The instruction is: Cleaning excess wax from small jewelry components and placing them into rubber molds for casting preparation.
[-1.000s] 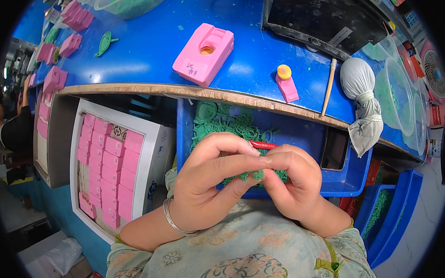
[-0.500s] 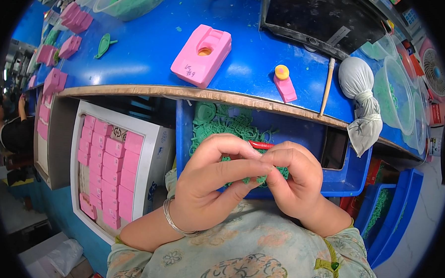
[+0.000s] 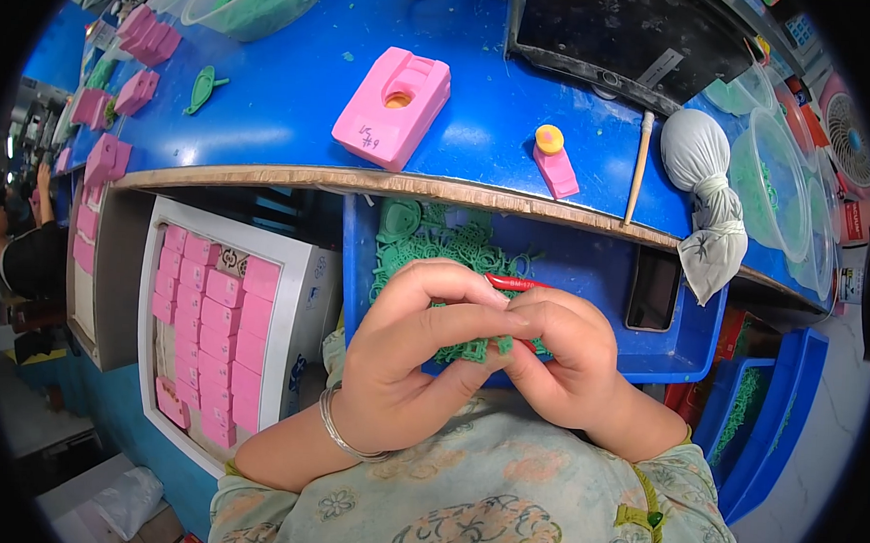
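My left hand (image 3: 418, 334) and my right hand (image 3: 572, 350) meet fingertip to fingertip above a blue tray (image 3: 587, 354). Both are closed, with thumbs and forefingers pressed together. A small green piece (image 3: 503, 344) shows at the left thumb tip, between the two hands; its shape is mostly covered. What the right fingers pinch is hidden. Behind the fingers runs a slim red rod-like thing (image 3: 514, 283); whether a hand holds it, I cannot tell. Under and beyond the hands, the tray holds a heap of green openwork pieces (image 3: 426, 247).
On the blue table (image 3: 268, 90) are a pink block mould (image 3: 393, 110), a yellow-topped pink piece (image 3: 554, 160), a brush (image 3: 640, 169) and a tied cloth bundle (image 3: 697, 152). A phone (image 3: 654, 289) lies in the tray. Pink blocks fill a white-framed case (image 3: 298, 295) at left.
My right hand has shifted slightly left and its fingers have drawn in. The green piece by the left thumb shows more plainly now. Things on the table have not moved.
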`<state>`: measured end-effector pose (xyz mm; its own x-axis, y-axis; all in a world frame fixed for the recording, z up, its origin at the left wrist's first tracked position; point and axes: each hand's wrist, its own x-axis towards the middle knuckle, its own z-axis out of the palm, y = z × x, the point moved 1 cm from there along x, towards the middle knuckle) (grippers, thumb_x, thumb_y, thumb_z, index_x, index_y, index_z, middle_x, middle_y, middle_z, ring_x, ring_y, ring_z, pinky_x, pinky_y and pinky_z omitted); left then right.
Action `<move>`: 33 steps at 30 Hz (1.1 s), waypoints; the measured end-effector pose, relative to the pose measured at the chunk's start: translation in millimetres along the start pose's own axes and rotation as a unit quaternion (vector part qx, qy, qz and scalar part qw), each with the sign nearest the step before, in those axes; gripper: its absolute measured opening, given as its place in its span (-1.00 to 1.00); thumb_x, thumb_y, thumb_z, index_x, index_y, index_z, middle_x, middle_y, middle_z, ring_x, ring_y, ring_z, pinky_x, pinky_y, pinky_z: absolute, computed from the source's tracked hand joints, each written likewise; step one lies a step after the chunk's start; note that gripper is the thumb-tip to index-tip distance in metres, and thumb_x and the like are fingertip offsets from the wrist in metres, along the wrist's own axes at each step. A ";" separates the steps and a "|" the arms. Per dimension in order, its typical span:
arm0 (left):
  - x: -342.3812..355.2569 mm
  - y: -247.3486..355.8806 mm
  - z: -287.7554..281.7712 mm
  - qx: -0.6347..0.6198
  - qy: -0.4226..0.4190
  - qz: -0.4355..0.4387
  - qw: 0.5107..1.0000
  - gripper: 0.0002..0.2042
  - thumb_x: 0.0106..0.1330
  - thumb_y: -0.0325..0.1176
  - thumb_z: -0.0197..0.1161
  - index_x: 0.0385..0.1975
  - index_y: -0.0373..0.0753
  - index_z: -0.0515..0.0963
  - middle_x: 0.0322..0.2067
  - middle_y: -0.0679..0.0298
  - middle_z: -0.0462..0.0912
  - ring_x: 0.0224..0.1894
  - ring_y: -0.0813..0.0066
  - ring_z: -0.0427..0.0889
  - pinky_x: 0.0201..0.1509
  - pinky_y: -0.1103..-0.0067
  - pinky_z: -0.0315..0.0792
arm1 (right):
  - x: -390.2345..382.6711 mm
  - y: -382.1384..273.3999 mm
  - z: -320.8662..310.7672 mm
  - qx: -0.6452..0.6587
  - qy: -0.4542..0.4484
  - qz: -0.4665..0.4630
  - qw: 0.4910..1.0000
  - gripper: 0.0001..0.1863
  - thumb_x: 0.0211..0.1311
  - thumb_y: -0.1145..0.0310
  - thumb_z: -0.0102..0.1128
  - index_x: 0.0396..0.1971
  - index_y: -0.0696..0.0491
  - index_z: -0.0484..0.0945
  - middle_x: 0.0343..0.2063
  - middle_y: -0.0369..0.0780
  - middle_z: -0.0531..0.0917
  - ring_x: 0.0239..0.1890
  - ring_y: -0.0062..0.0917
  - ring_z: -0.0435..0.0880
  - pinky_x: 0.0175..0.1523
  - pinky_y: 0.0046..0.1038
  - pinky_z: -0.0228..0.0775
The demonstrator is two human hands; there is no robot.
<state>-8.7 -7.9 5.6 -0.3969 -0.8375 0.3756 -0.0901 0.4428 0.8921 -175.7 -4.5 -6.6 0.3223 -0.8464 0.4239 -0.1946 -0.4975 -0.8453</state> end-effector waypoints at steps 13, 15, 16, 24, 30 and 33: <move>-3.1 -4.6 1.0 -0.033 0.020 -0.009 0.999 -0.79 0.13 -0.46 0.28 -0.24 -0.31 0.49 -0.16 0.16 0.42 -0.12 0.35 0.42 -0.05 0.49 0.34 | 1.7 -2.1 3.0 0.009 -0.016 -0.015 1.000 -0.86 -0.11 0.57 0.27 -0.54 0.15 0.46 -0.58 -0.19 0.50 -0.59 -0.36 0.49 -0.55 -0.41 0.26; -3.0 -4.9 1.1 -0.033 0.021 -0.011 0.999 -0.79 0.14 -0.45 0.28 -0.24 -0.31 0.49 -0.16 0.16 0.42 -0.11 0.36 0.41 -0.04 0.49 0.34 | 1.1 -1.2 3.3 0.007 -0.018 -0.015 1.000 -0.86 -0.12 0.57 0.27 -0.54 0.15 0.45 -0.58 -0.19 0.50 -0.60 -0.37 0.49 -0.56 -0.41 0.26; -2.8 -5.2 0.7 -0.033 0.021 -0.011 0.999 -0.79 0.14 -0.45 0.28 -0.24 -0.31 0.49 -0.16 0.16 0.42 -0.11 0.36 0.41 -0.04 0.49 0.34 | 1.3 -1.3 3.4 0.007 -0.018 -0.015 1.000 -0.86 -0.12 0.57 0.27 -0.54 0.15 0.45 -0.58 -0.19 0.50 -0.60 -0.37 0.49 -0.56 -0.41 0.26; -2.0 -6.3 0.1 -0.030 0.018 -0.006 0.999 -0.80 0.13 -0.48 0.27 -0.25 -0.31 0.49 -0.16 0.17 0.42 -0.10 0.37 0.42 -0.03 0.50 0.34 | 2.9 -1.7 3.2 0.002 -0.017 -0.017 1.000 -0.85 -0.13 0.57 0.27 -0.54 0.15 0.46 -0.60 -0.20 0.50 -0.61 -0.37 0.49 -0.56 -0.42 0.27; -2.2 -6.3 0.4 -0.042 0.026 -0.020 0.999 -0.79 0.11 -0.52 0.27 -0.24 -0.31 0.48 -0.16 0.16 0.42 -0.09 0.37 0.42 -0.01 0.50 0.33 | 2.9 -0.3 4.3 -0.005 0.010 0.001 1.000 -0.86 -0.14 0.58 0.26 -0.53 0.14 0.47 -0.63 -0.20 0.49 -0.63 -0.38 0.48 -0.56 -0.44 0.28; -1.9 -6.2 0.2 -0.043 0.026 -0.022 0.998 -0.78 0.10 -0.55 0.27 -0.24 -0.32 0.48 -0.16 0.16 0.42 -0.08 0.36 0.42 0.00 0.49 0.33 | 2.8 -0.6 3.5 0.003 -0.002 0.003 1.000 -0.86 -0.14 0.58 0.25 -0.53 0.14 0.47 -0.63 -0.20 0.49 -0.63 -0.39 0.48 -0.56 -0.44 0.27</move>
<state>-7.5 -8.9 -0.7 -0.3453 -0.8723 0.3461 -0.0261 0.3775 0.9256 -171.5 -5.9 -6.0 0.3243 -0.8490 0.4171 -0.1911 -0.4907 -0.8501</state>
